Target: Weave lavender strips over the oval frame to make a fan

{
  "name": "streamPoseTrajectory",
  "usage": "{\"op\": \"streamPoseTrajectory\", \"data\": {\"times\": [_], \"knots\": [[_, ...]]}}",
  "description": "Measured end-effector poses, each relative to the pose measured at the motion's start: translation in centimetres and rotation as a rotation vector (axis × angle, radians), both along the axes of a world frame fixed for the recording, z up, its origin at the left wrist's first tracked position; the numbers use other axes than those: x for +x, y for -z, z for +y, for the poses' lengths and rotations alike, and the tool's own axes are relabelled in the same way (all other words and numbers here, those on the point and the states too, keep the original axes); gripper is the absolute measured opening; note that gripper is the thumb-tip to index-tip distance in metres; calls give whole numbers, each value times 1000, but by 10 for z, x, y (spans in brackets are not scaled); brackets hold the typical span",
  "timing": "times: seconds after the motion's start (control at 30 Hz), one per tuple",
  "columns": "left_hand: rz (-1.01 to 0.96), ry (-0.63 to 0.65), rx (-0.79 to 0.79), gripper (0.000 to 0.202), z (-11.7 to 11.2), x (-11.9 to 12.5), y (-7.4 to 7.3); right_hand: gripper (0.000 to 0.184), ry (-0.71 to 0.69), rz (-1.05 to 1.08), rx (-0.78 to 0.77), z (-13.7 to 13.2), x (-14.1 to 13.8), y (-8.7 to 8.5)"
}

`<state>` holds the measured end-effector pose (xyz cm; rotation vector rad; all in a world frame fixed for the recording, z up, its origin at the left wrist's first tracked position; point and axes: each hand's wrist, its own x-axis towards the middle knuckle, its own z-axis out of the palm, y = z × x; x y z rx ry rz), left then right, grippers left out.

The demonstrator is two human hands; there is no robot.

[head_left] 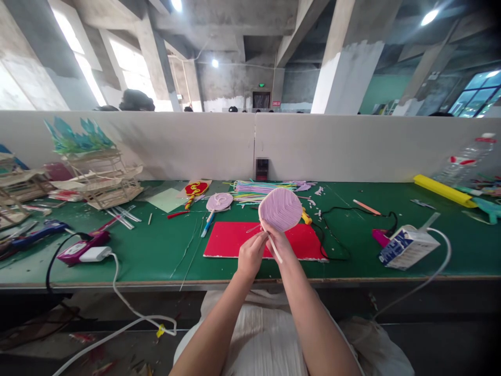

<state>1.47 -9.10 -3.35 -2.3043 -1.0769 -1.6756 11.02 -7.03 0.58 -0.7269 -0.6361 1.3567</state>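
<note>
A small lilac hand fan [281, 210] with a ribbed round face and a pale stick handle is held up over the red board [230, 239]. My right hand [280, 245] grips it where the handle meets the round face. My left hand [252, 253] is closed, its fingertips pinching at the handle's top beside the right hand; the exact contact is partly hidden. Another lilac round fan [219, 201] with a white curl on it lies to the left, near a blue-and-white pen-like tool [208, 224]. Behind are bundled pastel strips [250, 192].
A red-and-yellow fan [195, 189] lies farther back. Stick-built models [97, 183] and a pink power strip [84, 248] stand left. To the right are a black cable [332, 257], a carton [407, 246], a yellow roll [444, 191] and a bottle [465, 159]. A white partition [176, 146] borders the table.
</note>
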Motion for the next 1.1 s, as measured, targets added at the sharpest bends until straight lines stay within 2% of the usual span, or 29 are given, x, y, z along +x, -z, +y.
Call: {"op": "streamPoseTrajectory", "data": {"times": [0.27,0.37,0.5,0.6,1.0,1.1], "knots": [[6,39,-35,25,-4,-1,-9,30,15,17,-62,4,2,3],[28,89,-83,37,-5,-2,-11,30,17,29,-63,6,2,5],[3,166,-263,61,-8,-2,-15,30,25,47,-52,6,3,6],[-65,187,-428,71,-9,0,-19,32,48,53,-51,6,5,7],[-125,219,-710,69,1,10,-33,34,170,60,-84,20,21,26],[-209,276,-824,70,3,10,-32,34,183,51,-84,21,23,28]]}}
